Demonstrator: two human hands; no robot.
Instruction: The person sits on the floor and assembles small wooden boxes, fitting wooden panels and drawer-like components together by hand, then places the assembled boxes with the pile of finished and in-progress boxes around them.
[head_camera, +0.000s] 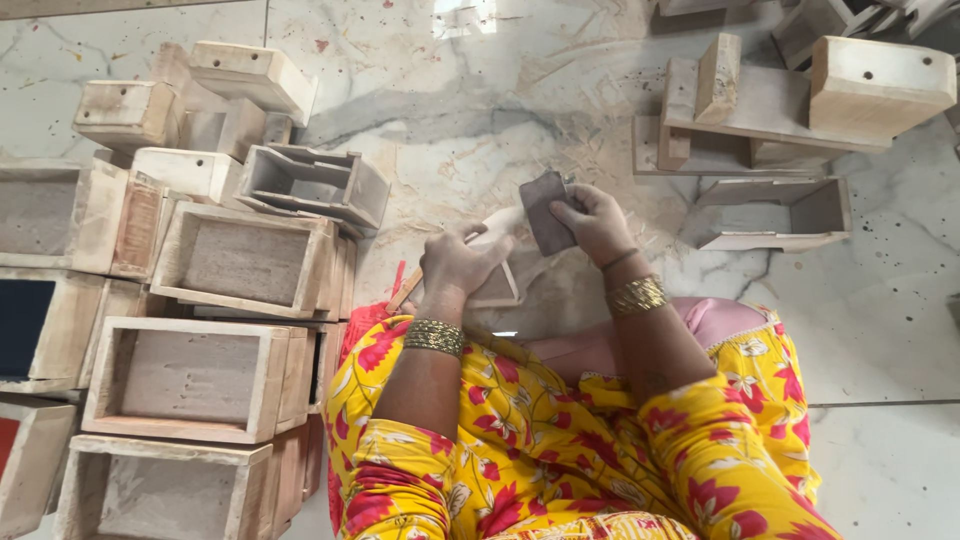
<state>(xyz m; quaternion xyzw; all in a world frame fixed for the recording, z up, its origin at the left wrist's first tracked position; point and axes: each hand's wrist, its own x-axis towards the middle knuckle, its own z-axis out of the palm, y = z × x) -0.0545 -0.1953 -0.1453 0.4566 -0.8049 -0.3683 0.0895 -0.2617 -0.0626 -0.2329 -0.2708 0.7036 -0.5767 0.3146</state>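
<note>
Nearest the camera, yellow floral sleeves (560, 440) and 2 gold bangles (636, 296) are seen above the lap. Just beyond, a small wooden box (497, 285) is gripped by the left hand (455, 262), fingers curled tight around its upper edge. A dark sanding pad (546, 212) is pinched by the right hand (596, 222), fingers pressed together on it, against the box's top. Left, open wooden boxes (200, 375) are stacked. Farther out, wooden pieces (790, 100) are scattered on the marble floor (480, 90).
</note>
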